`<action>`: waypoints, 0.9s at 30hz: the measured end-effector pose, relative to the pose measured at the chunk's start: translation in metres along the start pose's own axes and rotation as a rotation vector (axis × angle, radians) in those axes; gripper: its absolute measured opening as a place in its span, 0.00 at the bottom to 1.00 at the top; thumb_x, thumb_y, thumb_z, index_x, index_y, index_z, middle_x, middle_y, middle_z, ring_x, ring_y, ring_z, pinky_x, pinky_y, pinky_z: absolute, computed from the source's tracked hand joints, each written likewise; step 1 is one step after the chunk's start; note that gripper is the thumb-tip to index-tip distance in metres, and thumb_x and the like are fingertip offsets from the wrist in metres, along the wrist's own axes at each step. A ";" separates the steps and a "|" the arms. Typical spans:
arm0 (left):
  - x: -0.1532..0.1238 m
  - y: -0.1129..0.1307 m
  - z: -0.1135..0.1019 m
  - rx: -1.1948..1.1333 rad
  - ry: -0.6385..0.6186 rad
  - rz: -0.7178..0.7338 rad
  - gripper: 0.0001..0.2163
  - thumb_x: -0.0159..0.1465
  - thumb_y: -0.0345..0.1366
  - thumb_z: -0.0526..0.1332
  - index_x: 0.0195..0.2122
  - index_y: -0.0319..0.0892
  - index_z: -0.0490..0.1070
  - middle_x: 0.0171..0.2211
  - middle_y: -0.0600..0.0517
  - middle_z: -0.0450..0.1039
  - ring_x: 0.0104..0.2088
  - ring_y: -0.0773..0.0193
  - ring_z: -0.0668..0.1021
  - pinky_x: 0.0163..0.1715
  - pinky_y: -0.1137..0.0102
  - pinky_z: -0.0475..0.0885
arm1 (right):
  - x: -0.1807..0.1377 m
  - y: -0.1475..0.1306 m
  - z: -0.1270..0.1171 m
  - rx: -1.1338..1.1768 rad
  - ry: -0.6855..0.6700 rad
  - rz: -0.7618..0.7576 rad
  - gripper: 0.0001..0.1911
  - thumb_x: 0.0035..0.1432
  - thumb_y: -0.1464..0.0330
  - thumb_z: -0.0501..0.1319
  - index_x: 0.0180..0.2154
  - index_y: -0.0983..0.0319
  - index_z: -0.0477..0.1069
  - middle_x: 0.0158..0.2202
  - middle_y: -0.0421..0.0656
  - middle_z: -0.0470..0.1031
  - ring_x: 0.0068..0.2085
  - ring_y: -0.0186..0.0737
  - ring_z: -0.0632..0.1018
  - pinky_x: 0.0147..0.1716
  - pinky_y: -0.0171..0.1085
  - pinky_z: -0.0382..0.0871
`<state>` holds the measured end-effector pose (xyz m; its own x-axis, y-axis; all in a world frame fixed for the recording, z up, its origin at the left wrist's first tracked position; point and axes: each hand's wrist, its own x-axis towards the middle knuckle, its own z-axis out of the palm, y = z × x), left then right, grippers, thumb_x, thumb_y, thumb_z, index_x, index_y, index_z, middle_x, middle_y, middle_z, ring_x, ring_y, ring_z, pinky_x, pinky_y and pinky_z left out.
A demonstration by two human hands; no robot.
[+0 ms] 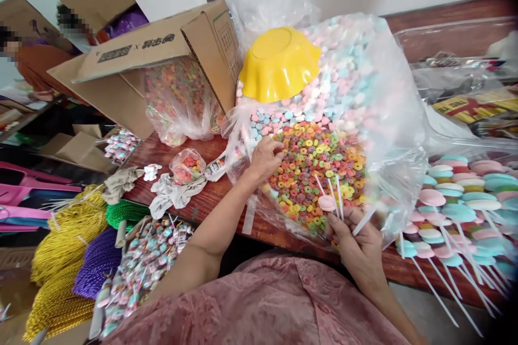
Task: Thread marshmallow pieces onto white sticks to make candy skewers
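My left hand is at the left edge of a heap of ring-shaped gummy candies. Its fingers are bent, slightly apart, and touch the rings; nothing shows between them. Low over the front of the same heap, my right hand pinches several white lollipop sticks between thumb and fingers. A pink candy disc shows at the thumb tip among these sticks. The rings lie on an opened clear plastic bag. Behind them are pink, blue and white candies, with an upturned yellow bowl resting on top.
Stacked macaron-like lollipops lie at right, sticks jutting over the table edge. A cardboard box at left holds a bag of gummy rings. Crumpled gloves lie nearby. Below are wrapped lollipops and gold cord bundles. A person is far left.
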<state>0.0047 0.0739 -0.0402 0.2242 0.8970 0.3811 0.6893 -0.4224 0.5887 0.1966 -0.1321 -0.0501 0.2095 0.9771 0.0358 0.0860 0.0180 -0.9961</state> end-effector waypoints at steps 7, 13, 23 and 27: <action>-0.015 0.021 -0.010 -0.431 0.072 -0.107 0.05 0.53 0.28 0.65 0.32 0.39 0.77 0.31 0.51 0.77 0.31 0.67 0.76 0.31 0.72 0.72 | 0.002 -0.002 0.004 -0.073 -0.052 -0.035 0.12 0.68 0.60 0.58 0.32 0.58 0.68 0.24 0.37 0.67 0.24 0.35 0.66 0.22 0.36 0.56; -0.051 0.050 -0.020 -0.797 -0.027 -0.267 0.10 0.52 0.37 0.71 0.34 0.38 0.80 0.27 0.52 0.79 0.25 0.70 0.76 0.24 0.77 0.71 | 0.008 -0.013 0.006 -0.278 -0.035 -0.124 0.11 0.67 0.63 0.57 0.31 0.58 0.67 0.22 0.36 0.66 0.23 0.35 0.66 0.24 0.36 0.58; -0.079 0.062 -0.036 -0.341 0.136 0.263 0.05 0.60 0.29 0.63 0.36 0.41 0.79 0.30 0.52 0.79 0.29 0.69 0.78 0.30 0.73 0.74 | 0.006 -0.016 0.005 -0.588 -0.062 -0.127 0.08 0.62 0.64 0.54 0.30 0.57 0.62 0.21 0.38 0.67 0.23 0.40 0.68 0.27 0.38 0.57; -0.082 0.066 -0.037 -0.255 0.175 0.353 0.06 0.60 0.27 0.61 0.36 0.40 0.77 0.31 0.50 0.79 0.32 0.66 0.79 0.34 0.71 0.76 | 0.006 -0.013 0.001 -0.624 -0.074 -0.161 0.06 0.61 0.65 0.53 0.31 0.57 0.62 0.21 0.38 0.66 0.23 0.40 0.67 0.27 0.38 0.56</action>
<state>0.0063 -0.0320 -0.0066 0.2798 0.6666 0.6910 0.3959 -0.7358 0.5495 0.1955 -0.1265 -0.0372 0.0813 0.9849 0.1527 0.6653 0.0605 -0.7441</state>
